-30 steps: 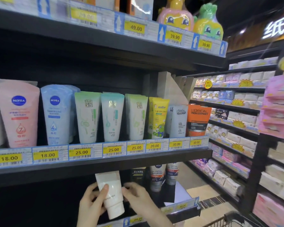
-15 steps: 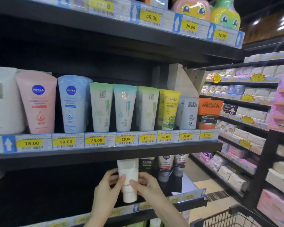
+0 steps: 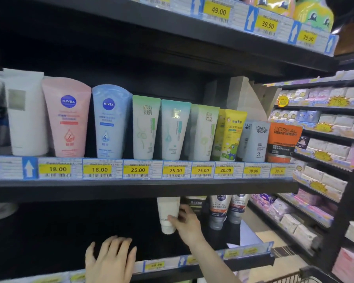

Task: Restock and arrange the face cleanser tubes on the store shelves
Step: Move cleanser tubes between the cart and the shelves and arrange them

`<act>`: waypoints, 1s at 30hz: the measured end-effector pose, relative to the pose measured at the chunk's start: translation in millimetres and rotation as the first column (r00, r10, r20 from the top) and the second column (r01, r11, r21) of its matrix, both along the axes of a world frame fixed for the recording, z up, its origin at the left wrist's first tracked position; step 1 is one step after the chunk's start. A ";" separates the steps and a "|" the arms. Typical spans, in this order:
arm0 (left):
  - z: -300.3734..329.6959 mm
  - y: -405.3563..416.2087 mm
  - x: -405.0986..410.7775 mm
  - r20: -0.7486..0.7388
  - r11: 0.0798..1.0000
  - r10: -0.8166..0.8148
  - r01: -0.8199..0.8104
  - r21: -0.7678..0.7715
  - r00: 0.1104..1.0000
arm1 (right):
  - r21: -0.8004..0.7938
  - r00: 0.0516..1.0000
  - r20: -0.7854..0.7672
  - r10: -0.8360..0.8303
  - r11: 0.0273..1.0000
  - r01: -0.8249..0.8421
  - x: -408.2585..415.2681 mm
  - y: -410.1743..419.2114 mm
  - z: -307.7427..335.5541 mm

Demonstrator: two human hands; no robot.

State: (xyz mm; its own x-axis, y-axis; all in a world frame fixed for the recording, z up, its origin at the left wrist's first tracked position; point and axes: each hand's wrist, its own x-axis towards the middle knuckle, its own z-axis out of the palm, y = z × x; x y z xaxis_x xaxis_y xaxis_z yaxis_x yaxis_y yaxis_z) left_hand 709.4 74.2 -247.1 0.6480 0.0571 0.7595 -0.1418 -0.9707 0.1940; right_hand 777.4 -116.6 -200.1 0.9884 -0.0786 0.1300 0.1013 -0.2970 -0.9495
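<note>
I see my right hand (image 3: 185,222) reaching into the lower shelf (image 3: 247,262), its grip closed around a white cleanser tube (image 3: 168,214) that stands cap down, its top edge tucked just under the shelf above. The thumb lies across the tube's front, the fingers go behind it. Just to the right of that tube stands a dark tube, mostly hidden by my hand, and then two grey Nivea Men tubes (image 3: 220,211) side by side. My left hand (image 3: 110,260) is apart from the tube, at the front edge of the lower shelf; its grip is wide, fingers spread and holding nothing. On the middle shelf (image 3: 143,188) a full row of tubes stands cap down: a white one, a pink Nivea tube (image 3: 67,117), a blue Nivea tube (image 3: 109,122), three pale green ones, a yellow one and the L'Oreal tubes (image 3: 258,139) at the right end. Yellow price labels (image 3: 138,170) run along the shelf edge.
</note>
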 end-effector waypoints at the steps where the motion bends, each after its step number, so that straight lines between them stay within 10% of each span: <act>1: -0.3 0.8 -0.1 -0.021 1.000 -0.005 0.005 0.013 1.000 | -0.026 1.000 0.002 -0.016 1.000 0.016 3.3 1.8 -2.4; 30: 1.4 1.7 -5.5 -0.040 0.991 -0.068 0.072 0.112 0.997 | -0.397 0.995 -0.087 -0.051 0.918 0.013 -6.3 1.6 8.5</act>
State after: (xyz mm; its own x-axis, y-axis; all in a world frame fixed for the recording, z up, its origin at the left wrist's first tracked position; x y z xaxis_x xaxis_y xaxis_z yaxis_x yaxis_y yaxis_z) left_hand 703.9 75.9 -245.7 0.6745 -0.0739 0.7346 -0.2048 -0.9746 0.0900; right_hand 771.1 -115.0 -191.6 0.9954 -0.0716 0.0637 0.0017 -0.6514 -0.7587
